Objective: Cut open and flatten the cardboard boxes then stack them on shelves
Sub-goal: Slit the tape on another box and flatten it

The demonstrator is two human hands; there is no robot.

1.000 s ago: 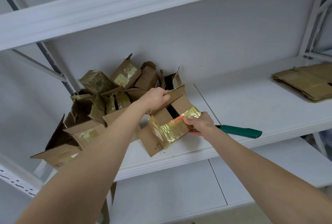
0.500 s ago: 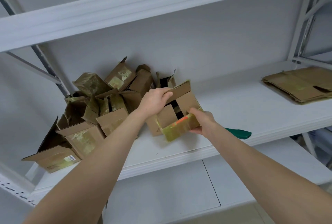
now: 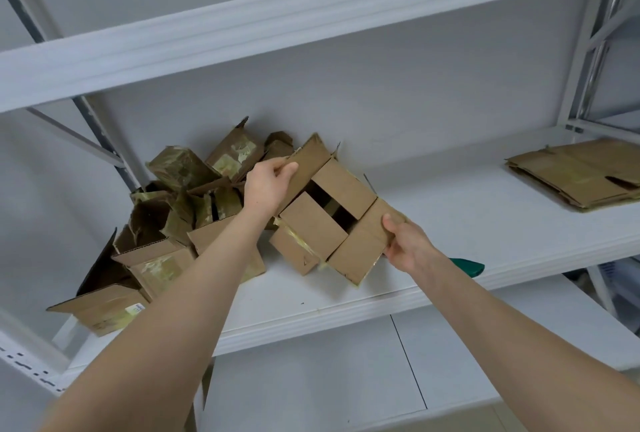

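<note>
From the head camera, one box [image 3: 325,220] sat on the shelf [image 3: 450,224], flaps open. The left hand [image 3: 266,186] pinched its far flap; the right hand [image 3: 407,244] gripped the near flap. One pile of boxes [image 3: 173,217] lay left, one flattened stack [image 3: 578,173] far right, one green handle [image 3: 465,266] behind the right wrist.

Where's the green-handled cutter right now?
In the head view, the cutter lies on the middle shelf near its front edge, mostly hidden behind the right hand, right of the held box.
</note>
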